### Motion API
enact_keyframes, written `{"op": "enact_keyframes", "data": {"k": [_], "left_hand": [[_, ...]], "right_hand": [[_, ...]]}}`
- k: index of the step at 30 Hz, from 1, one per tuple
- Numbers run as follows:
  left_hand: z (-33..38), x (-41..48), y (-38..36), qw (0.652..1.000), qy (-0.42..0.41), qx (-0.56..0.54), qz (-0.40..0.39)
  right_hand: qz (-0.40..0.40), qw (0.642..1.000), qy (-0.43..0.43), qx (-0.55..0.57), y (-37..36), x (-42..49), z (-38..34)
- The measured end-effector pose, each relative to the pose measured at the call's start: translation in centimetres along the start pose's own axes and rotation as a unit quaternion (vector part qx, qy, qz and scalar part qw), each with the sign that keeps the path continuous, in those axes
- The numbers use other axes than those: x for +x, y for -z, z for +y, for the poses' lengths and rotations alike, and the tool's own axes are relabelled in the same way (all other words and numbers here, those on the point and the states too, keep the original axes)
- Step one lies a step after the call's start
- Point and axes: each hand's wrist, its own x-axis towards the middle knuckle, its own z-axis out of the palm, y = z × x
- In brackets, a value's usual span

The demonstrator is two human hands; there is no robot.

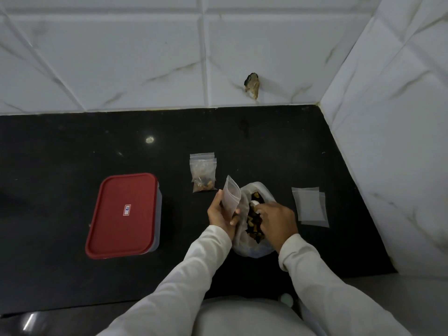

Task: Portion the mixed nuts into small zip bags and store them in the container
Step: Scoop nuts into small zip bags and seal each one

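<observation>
My left hand (221, 214) holds an empty small zip bag (231, 195) upright, its mouth facing up. Just right of it a large clear bag of mixed nuts (254, 248) lies open on the black counter (72, 146). My right hand (277, 219) reaches into that bag with fingers curled among the nuts (252, 221); what it grips is hidden. Two filled zip bags (203, 174) lie stacked behind my left hand. A stack of empty zip bags (311, 206) lies to the right. The container (123, 215), with its red lid on, stands at the left.
White tiled walls rise behind the counter and along its right side, forming a corner. A chipped hole (252, 88) marks the back wall. The counter's front edge runs just ahead of my body.
</observation>
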Motion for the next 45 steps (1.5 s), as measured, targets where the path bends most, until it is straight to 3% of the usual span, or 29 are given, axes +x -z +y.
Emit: {"op": "enact_keyframes", "data": {"k": [6,9,13,17,21,32,39,45], "left_hand": [[-0.1,0.1,0.1,1.0,-0.011,-0.011,0.004],[0.0,-0.1,0.0,1.0,-0.014,-0.006,0.01],[0.0,-0.2,-0.1,1.0,-0.009,0.003,0.017],[0.0,-0.6,-0.5,1.0,-0.003,-0.017,0.008],[0.0,-0.3,-0.1,1.0,-0.013,-0.011,0.002],[0.9,-0.9,0.1,0.999,0.008,0.023,-0.022],[0.9,-0.9,0.2,0.999,0.026,0.019,-0.018],[1.3,-0.9,0.2,1.0,0.023,-0.003,-0.009]], "right_hand": [[-0.136,0.985,0.027,-0.1,1.9,0.0,-0.7],[-0.152,0.98,0.027,-0.127,2.6,0.1,-1.3],[-0.09,0.992,-0.039,0.078,2.4,0.2,-1.1],[-0.161,0.933,-0.191,0.258,3.4,0.5,-0.3],[-0.162,0.899,-0.245,0.326,3.6,0.5,0.5],[-0.085,0.843,-0.271,0.457,8.6,-1.1,0.5],[-0.054,0.842,-0.214,0.493,10.9,-0.4,-3.5],[-0.039,0.884,-0.157,0.438,10.6,0.5,-5.6]]}}
